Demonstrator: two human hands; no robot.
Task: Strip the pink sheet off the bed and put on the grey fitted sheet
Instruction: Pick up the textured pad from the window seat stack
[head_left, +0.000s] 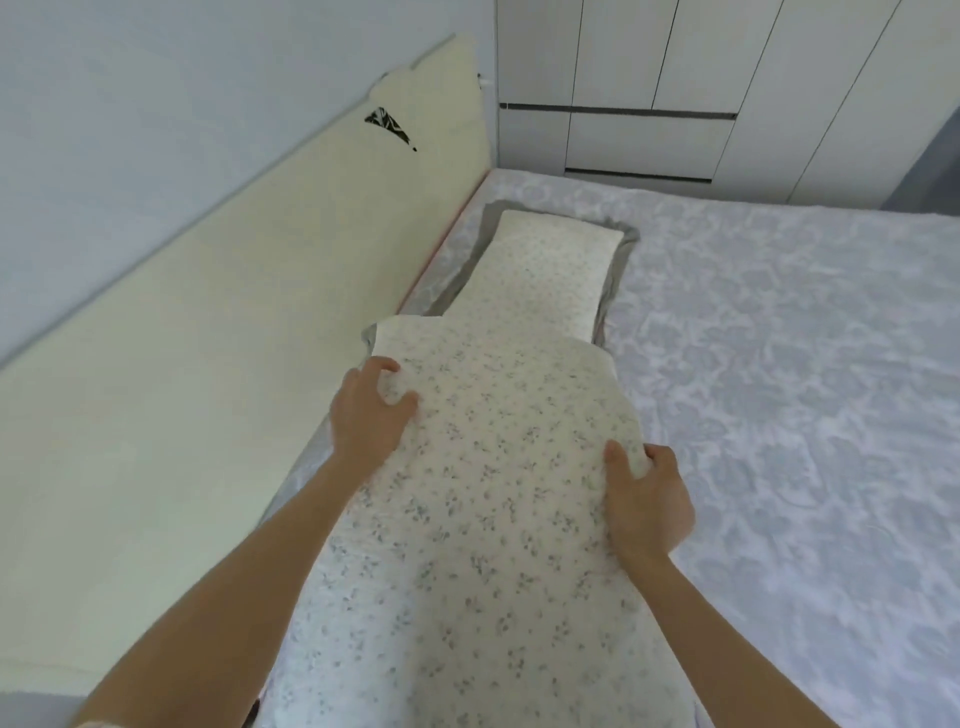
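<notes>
Arms: I see both bare forearms reaching forward from the bottom of the view, the left one slanting in from the lower left and the right one from the lower right, one on each side of the near pillow (483, 519).
Left hand (371, 415): back of the hand up, on the pillow's left edge. The fingers and thumb are curled and dig into the stuffing, pinching a fold of it.
Right hand (647, 499): on the pillow's right edge, nearer to me than the left hand. The thumb lies on top and the fingers wrap round the side and out of sight, so it grips the edge.
Near pillow: white cover with small grey sprigs, held lengthwise away from me. I cannot tell whether its underside rests on the bed (857, 545).
Far pillow (540, 270): same sprigged cover with a grey border, lying flat by the headboard (208, 364). The near pillow's far end covers its near end in my view.
Grey fitted sheet (779, 364): pale grey with a faint leafy pattern, spread over the bed under both pillows, lightly creased.
Pink edge (441, 244): a thin strip along the foot of the headboard. I cannot tell what it belongs to.
Headboard: cream and padded, running along the left side, with a black mark (389, 127) near its far end.
Wardrobe (675, 78): white panelled doors beyond the far side of the bed.
</notes>
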